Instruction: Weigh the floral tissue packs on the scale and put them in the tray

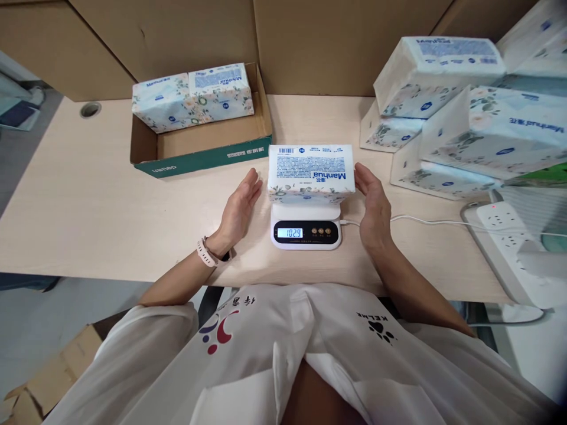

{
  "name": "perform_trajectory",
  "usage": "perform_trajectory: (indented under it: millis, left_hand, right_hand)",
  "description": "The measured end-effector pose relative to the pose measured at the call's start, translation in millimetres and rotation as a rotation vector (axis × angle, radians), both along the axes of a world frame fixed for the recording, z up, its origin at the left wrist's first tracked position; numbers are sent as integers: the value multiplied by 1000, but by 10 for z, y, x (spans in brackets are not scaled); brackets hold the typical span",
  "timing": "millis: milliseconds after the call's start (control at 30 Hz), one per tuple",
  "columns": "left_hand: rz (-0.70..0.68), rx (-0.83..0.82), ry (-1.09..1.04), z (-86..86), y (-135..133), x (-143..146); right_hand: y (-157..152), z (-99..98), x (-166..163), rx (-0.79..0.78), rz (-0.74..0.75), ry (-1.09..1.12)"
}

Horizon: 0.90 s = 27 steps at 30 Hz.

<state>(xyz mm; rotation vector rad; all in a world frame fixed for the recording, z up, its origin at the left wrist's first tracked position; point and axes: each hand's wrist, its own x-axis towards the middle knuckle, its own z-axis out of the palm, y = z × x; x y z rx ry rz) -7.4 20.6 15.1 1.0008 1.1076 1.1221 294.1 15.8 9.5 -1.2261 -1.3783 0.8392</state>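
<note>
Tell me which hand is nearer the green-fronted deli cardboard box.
Left. The left hand is just in front of the deli box, apart from it; the right hand is farther, beyond the Manhua tissue pack on the digital scale.

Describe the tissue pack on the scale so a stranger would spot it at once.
On the pale desk, between the left hand and the right hand, stands a white scale with a lit display. The tissue pack lies on it, its text-covered Manhua face upward. Other packs sit in the green-sided box or the stack at right; only this one is on the scale.
</note>
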Motion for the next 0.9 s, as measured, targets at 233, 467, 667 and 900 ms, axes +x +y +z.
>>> perform_trajectory:
  millis: [233, 467, 667, 900]
  left_hand:
    - [-8, 19, 30, -19, -2, -4]
    - [-52, 213, 281, 17, -62, -50]
    - [-218, 301, 445, 151, -6, 53]
    - [-308, 400, 293, 633, 201, 402]
  right_hand:
    - [-12, 2, -7, -3, 10, 15]
    - [-9, -17, -42, -10, -2, 25]
    - [9, 21, -92, -10, 100, -98]
    - [137, 212, -59, 81, 37, -57]
